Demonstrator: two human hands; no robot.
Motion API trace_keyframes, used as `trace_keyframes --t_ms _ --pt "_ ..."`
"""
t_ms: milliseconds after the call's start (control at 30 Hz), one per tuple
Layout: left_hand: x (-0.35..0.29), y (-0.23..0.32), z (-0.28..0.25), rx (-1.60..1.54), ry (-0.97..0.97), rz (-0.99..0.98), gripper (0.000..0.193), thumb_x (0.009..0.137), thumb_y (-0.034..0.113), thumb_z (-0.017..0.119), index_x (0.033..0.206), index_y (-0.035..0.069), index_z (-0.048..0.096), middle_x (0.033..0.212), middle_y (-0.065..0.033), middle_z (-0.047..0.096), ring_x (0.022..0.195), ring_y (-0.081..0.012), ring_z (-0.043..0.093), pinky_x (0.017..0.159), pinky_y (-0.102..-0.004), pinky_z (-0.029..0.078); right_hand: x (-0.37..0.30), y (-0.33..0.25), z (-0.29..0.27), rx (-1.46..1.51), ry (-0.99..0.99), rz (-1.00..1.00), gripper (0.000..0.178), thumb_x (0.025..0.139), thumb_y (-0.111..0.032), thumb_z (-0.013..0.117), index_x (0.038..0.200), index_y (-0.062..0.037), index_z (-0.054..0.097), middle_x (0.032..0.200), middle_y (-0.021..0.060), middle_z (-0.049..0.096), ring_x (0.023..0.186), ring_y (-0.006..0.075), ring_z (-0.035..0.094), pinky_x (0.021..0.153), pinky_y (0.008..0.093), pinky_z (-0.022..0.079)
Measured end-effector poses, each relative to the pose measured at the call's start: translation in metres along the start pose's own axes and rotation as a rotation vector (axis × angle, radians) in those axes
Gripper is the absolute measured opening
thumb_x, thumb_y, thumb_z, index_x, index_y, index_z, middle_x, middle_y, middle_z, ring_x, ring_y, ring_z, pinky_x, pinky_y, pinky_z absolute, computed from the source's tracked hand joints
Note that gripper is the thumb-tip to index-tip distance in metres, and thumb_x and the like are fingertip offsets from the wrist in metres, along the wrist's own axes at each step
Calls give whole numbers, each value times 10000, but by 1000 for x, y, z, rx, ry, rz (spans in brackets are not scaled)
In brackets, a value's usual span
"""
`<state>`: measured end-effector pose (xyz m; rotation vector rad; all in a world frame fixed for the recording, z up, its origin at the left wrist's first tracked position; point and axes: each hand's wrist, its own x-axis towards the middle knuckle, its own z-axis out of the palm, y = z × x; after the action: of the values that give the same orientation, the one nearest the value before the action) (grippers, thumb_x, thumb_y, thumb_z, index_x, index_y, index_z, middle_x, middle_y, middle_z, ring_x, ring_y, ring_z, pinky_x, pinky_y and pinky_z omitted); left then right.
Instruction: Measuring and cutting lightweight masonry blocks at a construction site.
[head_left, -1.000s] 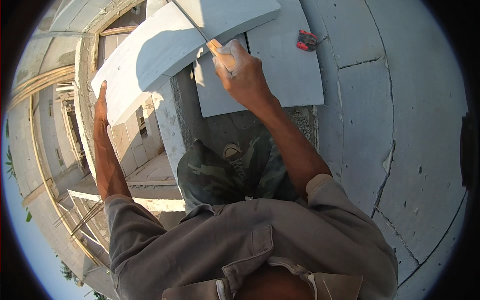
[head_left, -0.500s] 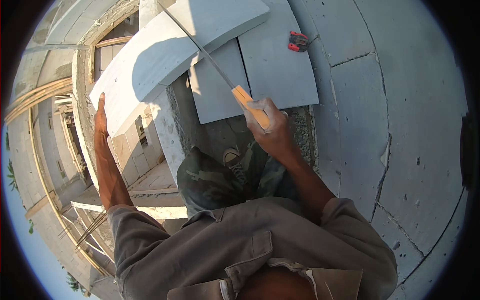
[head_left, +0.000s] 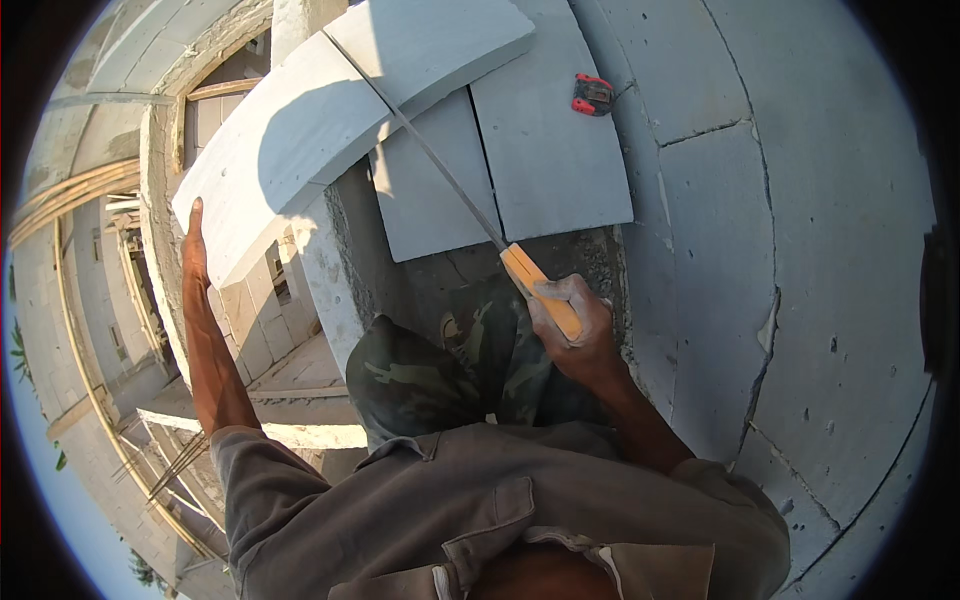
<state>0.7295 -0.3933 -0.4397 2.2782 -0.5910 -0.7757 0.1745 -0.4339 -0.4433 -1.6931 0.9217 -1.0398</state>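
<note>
I wore a grey-brown work shirt, its fabric creased and dusty, with a buttoned flap pocket on the chest and a collar lying open. Both sleeves were rolled well back from my fingers, bunched above the elbows, so my forearms were bare. My trousers were camouflage, dark green with paler blotches, showing at the knee just behind the fingers of my right hand [head_left: 573, 330]. Pale dust coated those fingers. My left hand [head_left: 192, 245] was bare too, without glove, ring or watch.
</note>
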Motion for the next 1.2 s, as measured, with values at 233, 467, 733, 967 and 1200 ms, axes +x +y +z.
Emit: trace_keyframes --t_ms 233,467,733,967,1200 --pt "21 -26 -4 -23 -23 -89 1106 760 764 544 1452 -57 281 1422 -250 413 1259 -335 471 1032 -388 397 140 7 75 -5 -39 2 221 847 -148 647 938 12 525 709 235 620 727 453 627 628 452 510" --pt "-5 5 2 46 56 8 1161 732 790 542 1444 -86 274 1407 -335 380 1261 -378 452 1013 -441 393 -2 -2 -6 4 -64 138 150 818 -36 668 941 -4 589 807 172 656 795 302 709 707 358 562" --pt "-10 -15 -11 -98 -50 -23 1130 753 777 534 1462 -57 254 1435 -295 376 1285 -359 438 1034 -467 377 46 19 43 -6 -55 106 208 826 -94 681 968 -5 557 806 182 664 751 350 684 674 379 527" --pt "-16 -6 19 -112 -99 -17 983 827 715 502 1445 -29 323 1400 -233 453 1241 -332 494 1035 -382 407 79 -46 -36 -5 -262 280 136 849 -57 649 950 10 588 787 127 649 718 194 671 685 334 516" --pt "-18 -2 20 -230 -207 -13 923 879 673 465 1448 -35 304 1388 -220 468 1217 -308 528 1013 -358 439 32 -6 -27 -40 75 -23 387 898 -150 620 1235 0 499 1090 223 629 959 345 652 851 406 503"
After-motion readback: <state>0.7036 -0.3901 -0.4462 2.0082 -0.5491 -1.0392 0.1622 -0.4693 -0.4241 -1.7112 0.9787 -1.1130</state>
